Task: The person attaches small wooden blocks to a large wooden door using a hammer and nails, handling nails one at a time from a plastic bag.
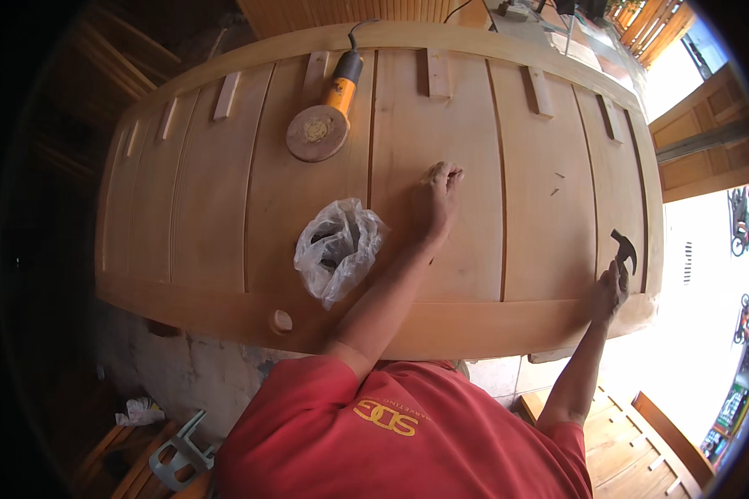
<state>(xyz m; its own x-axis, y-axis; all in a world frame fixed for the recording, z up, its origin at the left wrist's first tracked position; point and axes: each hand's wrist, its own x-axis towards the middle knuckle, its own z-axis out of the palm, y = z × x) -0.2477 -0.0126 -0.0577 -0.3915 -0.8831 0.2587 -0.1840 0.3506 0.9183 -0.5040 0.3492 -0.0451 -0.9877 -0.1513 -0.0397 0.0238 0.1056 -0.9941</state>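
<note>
My left hand (443, 190) is closed in a pinch over the middle of a pale wooden panel (424, 125); what its fingers hold is too small to make out. My right hand (611, 289) grips a claw hammer (622, 248) at the panel’s right end, head upward. Two small nails (557, 185) lie between my hands, higher up. Left of my left forearm sits a crumpled translucent plastic bag (354, 229) with dark contents. An orange-and-black angle grinder (341, 96) with a round disc rests above it. A small round object (282, 322) lies near the front edge.
Short wooden blocks (438, 71) line the panel’s far side. A panelled wooden piece (699, 125) stands at upper right, another panel (616, 432) lies at lower right. A plastic stool (179, 449) is at lower left. Motorbikes (739, 224) are outside at far right.
</note>
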